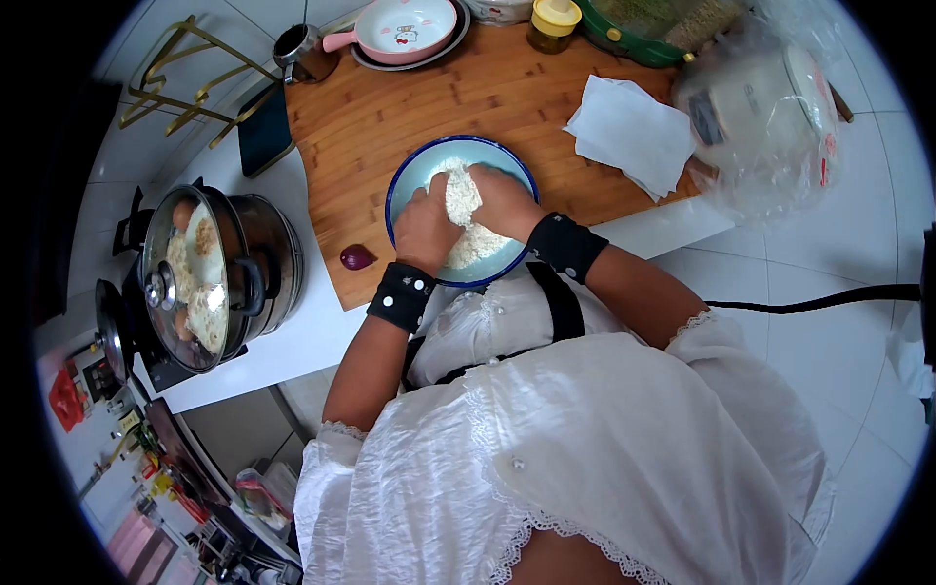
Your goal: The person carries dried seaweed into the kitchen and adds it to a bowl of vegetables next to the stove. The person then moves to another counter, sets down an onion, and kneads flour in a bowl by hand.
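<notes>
A pale blue enamel bowl with a dark blue rim (392, 185) sits on the wooden board, near its front edge. Inside it lies crumbly white flour (462, 198), heaped between my hands and spread toward the near side. My left hand (427, 230) is in the left half of the bowl, its fingers curled into the flour. On the right, my right hand (501, 203) is likewise closed, knuckles up, with flour against its fingers. The fingertips of both hands are partly hidden. Each wrist wears a black band.
Left of the bowl are a purple onion (357, 257) and a glass-lidded steamer (200, 278) holding eggs and other food. White paper sheets (632, 135) and a plastic-wrapped appliance (756, 112) stand right. A pink-handled pan (405, 29) and yellow-lidded jar (553, 27) line the back.
</notes>
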Motion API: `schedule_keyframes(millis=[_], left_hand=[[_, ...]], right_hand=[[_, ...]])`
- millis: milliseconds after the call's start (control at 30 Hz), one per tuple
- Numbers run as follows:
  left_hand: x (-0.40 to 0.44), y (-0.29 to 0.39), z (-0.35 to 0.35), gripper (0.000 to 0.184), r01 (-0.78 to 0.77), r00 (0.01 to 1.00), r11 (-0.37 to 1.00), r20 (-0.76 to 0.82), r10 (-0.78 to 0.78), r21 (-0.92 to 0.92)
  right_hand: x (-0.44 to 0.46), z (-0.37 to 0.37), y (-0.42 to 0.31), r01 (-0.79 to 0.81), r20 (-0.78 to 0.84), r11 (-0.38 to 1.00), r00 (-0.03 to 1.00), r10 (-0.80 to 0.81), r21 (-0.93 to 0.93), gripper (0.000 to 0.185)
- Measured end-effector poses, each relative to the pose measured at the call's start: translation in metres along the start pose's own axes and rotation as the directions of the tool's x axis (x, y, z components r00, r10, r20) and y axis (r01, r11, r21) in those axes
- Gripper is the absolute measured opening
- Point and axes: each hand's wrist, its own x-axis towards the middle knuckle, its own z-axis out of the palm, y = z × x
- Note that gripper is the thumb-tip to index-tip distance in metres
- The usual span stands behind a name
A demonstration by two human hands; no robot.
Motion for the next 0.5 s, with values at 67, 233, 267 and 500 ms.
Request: schedule_keyframes(millis=[67, 233, 267, 500], left_hand=[[-0.002, -0.005, 0.0, 0.061, -0.061, 0.996, 0.993, -0.07, 0.053, -0.105], [-0.011, -0.007, -0.008, 0.06, -0.226, 0.972, 0.913, -0.137, 0.19, -0.338], [-0.016, -0.004, -0.013, 0.061, -0.242, 0.97, 0.893, -0.127, 0.209, -0.379], [-0.032, -0.007, -0.028, 0.061, 0.112, 0.991, 0.746, 0.128, -0.036, -0.657]], right_hand=[[-0.003, 0.0, 0.002, 0.1, -0.055, 0.992, 0.994, -0.095, 0.084, 0.047], [-0.018, -0.029, -0.017, 0.061, 0.121, 0.936, 0.987, -0.109, 0.346, 0.059], [-0.022, -0.033, -0.02, 0.025, 0.148, 0.91, 0.984, -0.095, 0.414, 0.06], [-0.026, -0.058, -0.035, -0.415, 0.289, 0.628, 0.91, 0.298, 0.659, 0.068]])
